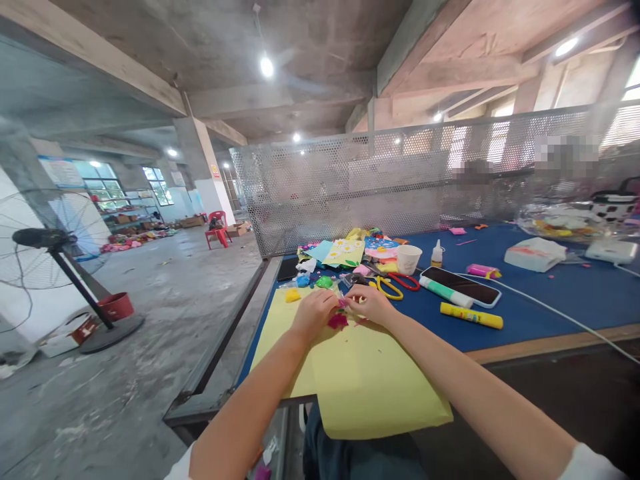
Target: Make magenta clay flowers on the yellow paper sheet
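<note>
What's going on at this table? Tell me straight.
A person's left hand and right hand meet over a yellow card sheet, their fingers at a small pink craft piece. The sheet lies on a blue-covered table and hangs over its edge. Just past the hands lie yellow-handled scissors and red-handled scissors. A yellow glue stick and a phone sit to the right, and a white cup stands beyond.

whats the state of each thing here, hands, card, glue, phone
left hand: curled, on the yellow card
right hand: fingertips reaching toward left hand
yellow card: flat, overhanging table edge
yellow glue stick: lying down, capped
phone: lying flat, screen dark
paper cup: upright
</note>
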